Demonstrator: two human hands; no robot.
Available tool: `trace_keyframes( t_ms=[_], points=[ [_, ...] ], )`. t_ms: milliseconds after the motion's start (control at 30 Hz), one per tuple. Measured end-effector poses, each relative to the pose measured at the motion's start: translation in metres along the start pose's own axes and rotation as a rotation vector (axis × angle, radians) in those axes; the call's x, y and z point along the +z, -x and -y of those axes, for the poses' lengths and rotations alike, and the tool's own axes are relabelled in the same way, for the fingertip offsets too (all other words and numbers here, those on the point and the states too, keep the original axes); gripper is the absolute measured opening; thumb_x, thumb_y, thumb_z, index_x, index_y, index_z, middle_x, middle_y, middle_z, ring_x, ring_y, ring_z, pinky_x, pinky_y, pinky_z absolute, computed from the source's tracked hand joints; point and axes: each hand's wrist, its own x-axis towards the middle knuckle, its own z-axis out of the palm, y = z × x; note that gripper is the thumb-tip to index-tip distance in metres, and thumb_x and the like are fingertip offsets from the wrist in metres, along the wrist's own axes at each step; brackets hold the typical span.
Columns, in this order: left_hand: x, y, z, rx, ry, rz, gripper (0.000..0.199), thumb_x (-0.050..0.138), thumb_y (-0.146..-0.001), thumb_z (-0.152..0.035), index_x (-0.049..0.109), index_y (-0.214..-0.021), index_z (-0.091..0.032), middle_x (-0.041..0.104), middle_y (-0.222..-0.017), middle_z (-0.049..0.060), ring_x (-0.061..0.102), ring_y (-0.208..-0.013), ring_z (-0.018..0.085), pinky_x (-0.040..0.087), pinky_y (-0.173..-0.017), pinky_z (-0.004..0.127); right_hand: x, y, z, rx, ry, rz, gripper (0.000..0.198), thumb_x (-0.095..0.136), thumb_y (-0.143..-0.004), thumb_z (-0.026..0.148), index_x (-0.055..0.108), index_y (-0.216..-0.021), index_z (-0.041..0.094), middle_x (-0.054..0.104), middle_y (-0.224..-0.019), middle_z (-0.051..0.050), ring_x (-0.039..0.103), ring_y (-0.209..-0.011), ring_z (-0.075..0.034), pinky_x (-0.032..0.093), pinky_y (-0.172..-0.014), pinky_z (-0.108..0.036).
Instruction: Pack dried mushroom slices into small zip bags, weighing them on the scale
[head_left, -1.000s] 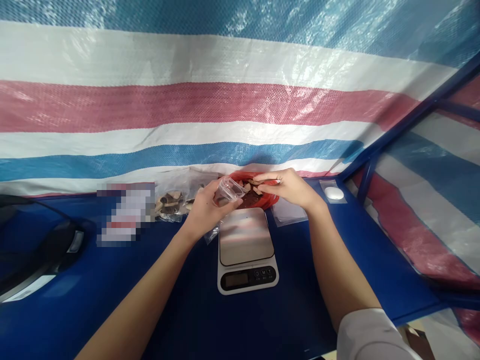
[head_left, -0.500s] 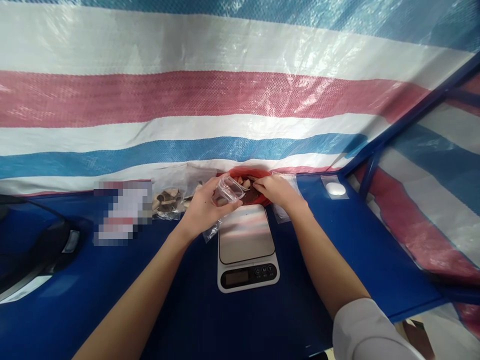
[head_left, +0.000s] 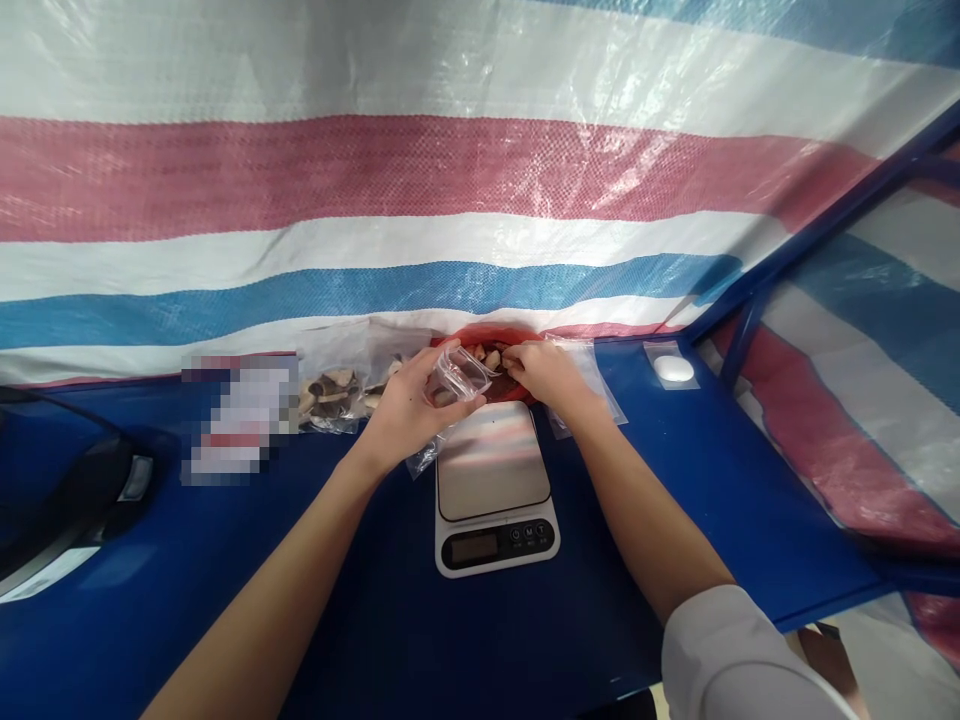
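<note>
My left hand [head_left: 405, 412] grips a clear plastic zip bag [head_left: 463, 372], its mouth held wide between thumb and fingers. Just right of it, my right hand [head_left: 546, 370] reaches into a red plastic bag [head_left: 499, 334]. Its fingertips are pinched together among dried, pale-brown pieces [head_left: 492, 359]; what lies between them is too small to make out. Dark crumbs show at the bottom of the red bag. Directly in front of both hands stands a white kitchen scale [head_left: 493, 465] with a bare metal plate and a dark display.
Clear bags of dried slices [head_left: 330, 398] lie left of my left hand. Flat clear bags [head_left: 589, 375] lie beyond my right wrist. Farther right is a small bag with a white oval object [head_left: 673, 369]. A black strapped item [head_left: 82, 500] sits at far left. Striped sheeting [head_left: 450, 180] walls the back.
My right hand has shifted slightly left in the red bag, its fingertips closer to the dried pieces. My left hand still holds the zip bag open. The whole view has tilted slightly.
</note>
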Motion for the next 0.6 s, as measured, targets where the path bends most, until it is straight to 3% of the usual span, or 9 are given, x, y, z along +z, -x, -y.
trace_keyframes(
  t_ms=[367, 600],
  points=[
    [0.001, 0.001, 0.002, -0.021, 0.034, 0.002, 0.069, 0.083, -0.075, -0.045, 0.062, -0.135, -0.018, 0.065, -0.128, 0.013, 0.066, -0.115, 0.032, 0.061, -0.094, 0.046, 0.005, -0.006, -0.020, -0.134, -0.410, -0.077, 0.013, 0.069, -0.087, 0.020, 0.081, -0.092, 0.023, 0.081, -0.096, -0.002, 0.072, -0.087, -0.020, 0.050, -0.082, -0.029],
    [0.000, 0.001, 0.005, 0.023, -0.072, 0.003, 0.071, 0.081, -0.077, -0.048, 0.060, -0.136, -0.017, 0.069, -0.124, 0.014, 0.068, -0.112, 0.032, 0.057, -0.100, 0.051, -0.019, 0.003, -0.014, -0.264, -0.775, -0.088, 0.013, 0.069, -0.086, 0.026, 0.081, -0.089, 0.023, 0.081, -0.095, 0.000, 0.074, -0.091, -0.018, 0.056, -0.090, -0.031]
  ],
)
